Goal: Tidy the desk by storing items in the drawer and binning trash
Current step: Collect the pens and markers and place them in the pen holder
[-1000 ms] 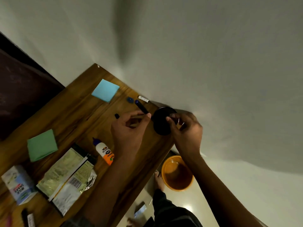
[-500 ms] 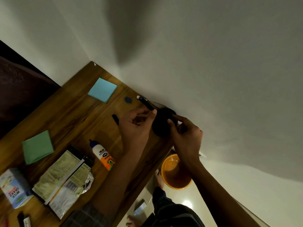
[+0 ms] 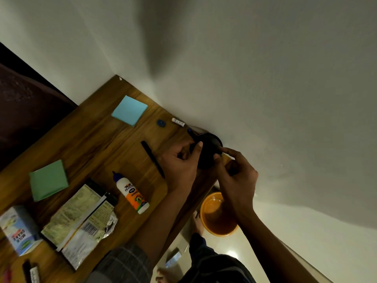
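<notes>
A black mesh pen holder (image 3: 211,149) sits tilted at the desk's far right corner by the wall. My right hand (image 3: 236,176) pinches its rim between thumb and forefinger. My left hand (image 3: 179,166) is curled at the holder's other side, thumb against it, holding a dark blue pen (image 3: 190,133) whose end sticks out above the thumb. A black pen (image 3: 153,158) lies on the wooden desk (image 3: 91,139) just left of that hand. On the floor below the desk edge stands an orange bin (image 3: 216,217).
On the desk lie a blue sticky pad (image 3: 129,110), a green pad (image 3: 49,180), a blue cap (image 3: 161,123), a small white tube (image 3: 178,122), a glue bottle (image 3: 131,194), foil wrappers (image 3: 79,223), a milkshake carton (image 3: 18,229) and markers (image 3: 30,272). My foot (image 3: 199,221) is beside the bin.
Both hands stayed at the pen holder. My left hand shifted right towards it, uncovering the black pen on the desk, and the blue pen went further behind the thumb.
</notes>
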Demonstrator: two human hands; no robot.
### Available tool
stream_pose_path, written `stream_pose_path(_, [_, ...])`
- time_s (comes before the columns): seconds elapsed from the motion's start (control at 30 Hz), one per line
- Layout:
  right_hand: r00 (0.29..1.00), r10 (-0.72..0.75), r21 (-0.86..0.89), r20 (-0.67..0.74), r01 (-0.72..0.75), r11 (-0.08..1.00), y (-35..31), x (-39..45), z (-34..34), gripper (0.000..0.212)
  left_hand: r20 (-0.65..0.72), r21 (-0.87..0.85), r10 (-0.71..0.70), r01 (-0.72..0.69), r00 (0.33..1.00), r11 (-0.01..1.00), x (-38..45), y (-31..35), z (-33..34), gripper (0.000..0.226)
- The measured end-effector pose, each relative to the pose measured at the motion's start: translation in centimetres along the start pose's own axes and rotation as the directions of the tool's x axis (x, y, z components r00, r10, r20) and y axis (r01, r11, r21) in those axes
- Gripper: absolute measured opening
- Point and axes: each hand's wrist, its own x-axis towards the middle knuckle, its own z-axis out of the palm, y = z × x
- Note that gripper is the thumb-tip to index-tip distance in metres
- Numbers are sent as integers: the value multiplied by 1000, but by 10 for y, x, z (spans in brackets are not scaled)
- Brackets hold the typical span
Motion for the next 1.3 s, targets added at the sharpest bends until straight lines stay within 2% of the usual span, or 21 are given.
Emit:
stream_pose_path(0.07, [1000, -4, -3, 4, 4, 1000, 0, 0, -2, 24, 2, -9, -15, 15, 1000, 1000, -2, -1, 1, 7])
stream_pose_path(0.17, [1000, 5, 27, 8, -5, 1000, -2, 0, -4, 24, -17, -34, -58, 57, 998, 998, -5, -4, 3, 30])
stream_pose_path(0.23, [1000, 4, 39, 11, -4, 999, -4, 0, -4, 23, -16, -58, -85, 84, 996, 995, -6, -4, 2, 36])
stream_pose_path(0.4, [1000, 1, 40, 22, -2, 999, -11, -3, 0, 31, -26, -112, -127, 123, 992, 986, -6, -5, -4, 24])
stream_pose_path(0.53, [999, -16, 46, 43, 14, 999, -17, -5, 5, 33, -45, -127, -159, 152, 986, 980, -6, -6, -14, 38])
stream_pose_path(0.67, [992, -84, 30, 90, 82, 996, -29, -7, 9, 28, -98, -167, -189, 171, 977, 971, -10, -8, -35, 36])
stream_pose_path(0.77, [969, -195, 29, 150, 193, 981, -41, -10, 16, 25, -125, -178, -196, 173, 973, 969, -16, -9, -64, 31])
stream_pose_path(0.9, [908, -296, 71, 297, 288, 955, -56, -21, 36, 25, -247, -151, -180, 146, 952, 978, -34, -14, -110, 28])
stream_pose_path(1.03, [787, -387, 176, 481, 345, 922, -72, -38, 68, 27, -377, -193, -225, 161, 898, 968, -56, -17, -161, 26])
stream_pose_path(1.17, [659, -459, 260, 596, 383, 887, -101, -71, 104, 25, -548, -168, -208, 137, 811, 976, -90, -17, -225, 26])
stream_pose_path(1.3, [513, -515, 359, 687, 376, 854, -129, -118, 130, 28, -693, -187, -216, 118, 688, 975, -138, -18, -279, 24])
